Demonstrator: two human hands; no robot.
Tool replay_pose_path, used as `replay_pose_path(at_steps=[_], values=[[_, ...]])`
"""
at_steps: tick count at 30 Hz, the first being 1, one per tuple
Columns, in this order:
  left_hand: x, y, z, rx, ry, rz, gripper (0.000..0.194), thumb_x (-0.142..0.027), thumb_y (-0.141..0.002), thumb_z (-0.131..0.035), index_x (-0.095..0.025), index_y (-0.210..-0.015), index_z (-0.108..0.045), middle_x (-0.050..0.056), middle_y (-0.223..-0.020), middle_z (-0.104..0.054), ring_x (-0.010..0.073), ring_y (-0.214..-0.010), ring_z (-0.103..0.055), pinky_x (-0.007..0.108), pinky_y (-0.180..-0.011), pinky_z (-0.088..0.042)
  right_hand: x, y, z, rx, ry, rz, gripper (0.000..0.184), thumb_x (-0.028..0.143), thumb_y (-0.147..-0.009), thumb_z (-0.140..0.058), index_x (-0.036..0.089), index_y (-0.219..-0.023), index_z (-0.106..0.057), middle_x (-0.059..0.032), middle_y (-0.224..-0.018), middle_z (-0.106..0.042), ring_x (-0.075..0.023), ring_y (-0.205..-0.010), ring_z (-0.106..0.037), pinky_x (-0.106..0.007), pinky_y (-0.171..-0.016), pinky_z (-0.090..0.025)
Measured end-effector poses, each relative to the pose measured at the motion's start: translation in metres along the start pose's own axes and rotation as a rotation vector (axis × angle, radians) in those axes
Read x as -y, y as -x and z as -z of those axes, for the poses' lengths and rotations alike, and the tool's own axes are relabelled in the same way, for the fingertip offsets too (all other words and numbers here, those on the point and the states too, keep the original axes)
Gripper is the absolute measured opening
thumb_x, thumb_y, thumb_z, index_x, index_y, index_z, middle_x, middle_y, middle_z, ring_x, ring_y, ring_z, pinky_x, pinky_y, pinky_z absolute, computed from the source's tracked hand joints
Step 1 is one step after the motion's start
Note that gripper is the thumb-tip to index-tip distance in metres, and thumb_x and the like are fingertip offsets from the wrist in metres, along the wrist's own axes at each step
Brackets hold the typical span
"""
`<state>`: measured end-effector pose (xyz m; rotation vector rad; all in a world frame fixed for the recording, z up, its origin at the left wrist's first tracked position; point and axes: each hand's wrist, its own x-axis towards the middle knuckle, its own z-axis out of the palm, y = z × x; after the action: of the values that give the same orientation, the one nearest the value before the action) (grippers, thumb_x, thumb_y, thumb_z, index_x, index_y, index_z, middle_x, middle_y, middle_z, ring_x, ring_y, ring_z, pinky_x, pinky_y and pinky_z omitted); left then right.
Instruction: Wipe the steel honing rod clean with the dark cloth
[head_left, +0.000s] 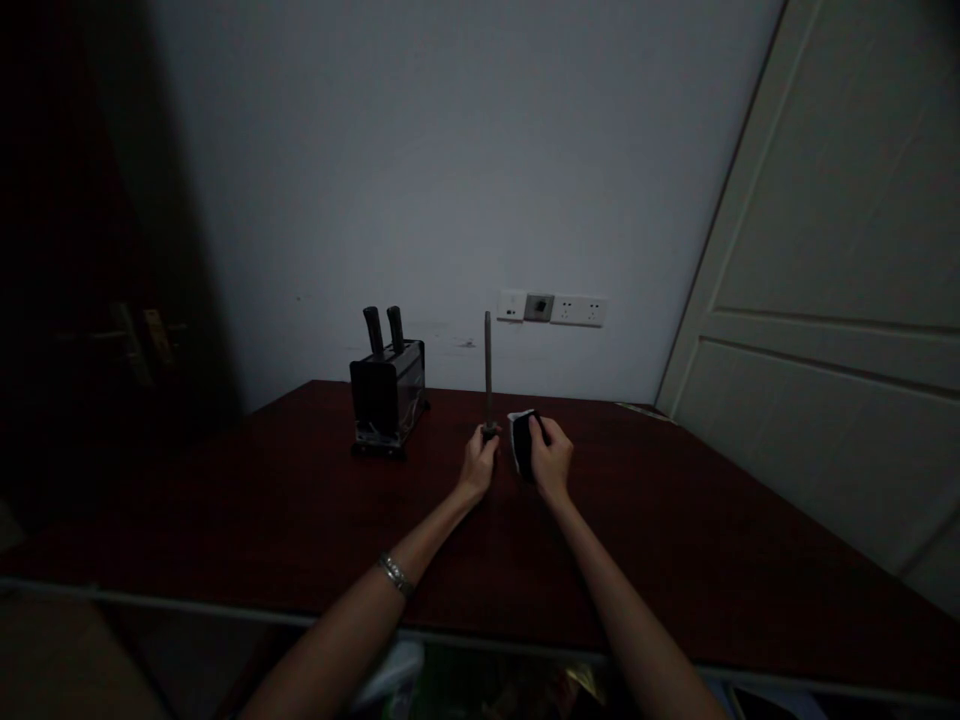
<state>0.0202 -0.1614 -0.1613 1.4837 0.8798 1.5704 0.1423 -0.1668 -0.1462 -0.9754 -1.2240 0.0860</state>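
My left hand is closed round the dark handle of a sharpening steel. Its thin grey rod points straight up above the table. Just to the right, my right hand grips a black cloth with a whitish edge; it looks like a folded cloth or pad, and the dim light hides its detail. Cloth and rod are a small gap apart. On the left stands a knife block, black at the front with a shinier side, and two black knife handles stick up from it.
The dark red table runs back to a pale wall with a row of sockets. A light panelled door is on the right; a dark door with a handle is on the left. Items lie under the table's front edge.
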Motion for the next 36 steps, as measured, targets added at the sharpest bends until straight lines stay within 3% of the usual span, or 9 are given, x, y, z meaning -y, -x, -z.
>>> replay_pose_path(at_steps=[3,7,10,15,26,36], values=[[0.008,-0.004,-0.001,0.040,-0.002,-0.002,0.016,-0.024,-0.083,-0.046,-0.016,-0.095,-0.053,-0.001,-0.071,-0.055,0.0116,-0.064,-0.052,0.022,-0.065,-0.041,0.002,0.001,0.000,0.022,0.015,0.058,0.028,0.036,-0.085,-0.045,0.015,-0.082,-0.064,-0.0081,-0.083,-0.064,-0.0191,-0.078,-0.057,-0.031,-0.075,-0.043],[0.016,-0.006,-0.004,0.028,-0.049,-0.063,0.014,-0.020,-0.083,-0.049,-0.017,-0.096,-0.053,0.003,-0.090,-0.062,0.0146,-0.085,-0.056,0.026,-0.081,-0.042,0.007,0.003,-0.001,0.102,0.055,0.173,0.026,0.032,-0.087,-0.045,0.016,-0.088,-0.065,-0.0091,-0.088,-0.065,-0.0198,-0.084,-0.057,-0.034,-0.079,-0.043],[0.016,-0.006,-0.005,0.040,-0.069,-0.108,0.014,-0.016,-0.080,-0.051,-0.016,-0.093,-0.055,0.005,-0.093,-0.063,0.0161,-0.089,-0.058,0.028,-0.083,-0.043,0.007,0.005,-0.002,0.173,0.069,0.246,0.024,0.029,-0.088,-0.045,0.018,-0.091,-0.066,-0.0090,-0.091,-0.064,-0.0199,-0.087,-0.055,-0.035,-0.081,-0.044],[0.015,-0.006,-0.003,0.048,-0.130,-0.149,0.016,-0.012,-0.074,-0.056,-0.015,-0.089,-0.060,0.005,-0.088,-0.065,0.0161,-0.083,-0.060,0.027,-0.079,-0.045,0.002,0.004,-0.001,0.263,0.090,0.313,0.021,0.026,-0.086,-0.047,0.020,-0.089,-0.067,-0.0077,-0.090,-0.065,-0.0204,-0.088,-0.054,-0.037,-0.080,-0.046],[0.009,-0.002,0.002,-0.014,-0.321,-0.175,0.012,-0.012,-0.072,-0.056,-0.015,-0.082,-0.062,0.005,-0.078,-0.067,0.0154,-0.071,-0.061,0.025,-0.069,-0.045,0.015,0.007,0.004,0.291,0.163,0.457,0.019,0.020,-0.085,-0.047,0.018,-0.079,-0.065,-0.0079,-0.080,-0.063,-0.0207,-0.080,-0.053,-0.036,-0.074,-0.046],[-0.002,0.001,0.005,-0.035,-0.356,-0.203,0.008,-0.010,-0.069,-0.054,-0.017,-0.072,-0.056,0.000,-0.067,-0.061,0.0124,-0.061,-0.057,0.020,-0.059,-0.040,0.018,0.010,0.003,0.315,0.046,0.386,0.020,0.024,-0.086,-0.047,0.019,-0.078,-0.065,-0.0061,-0.074,-0.064,-0.0192,-0.073,-0.055,-0.034,-0.068,-0.046]])
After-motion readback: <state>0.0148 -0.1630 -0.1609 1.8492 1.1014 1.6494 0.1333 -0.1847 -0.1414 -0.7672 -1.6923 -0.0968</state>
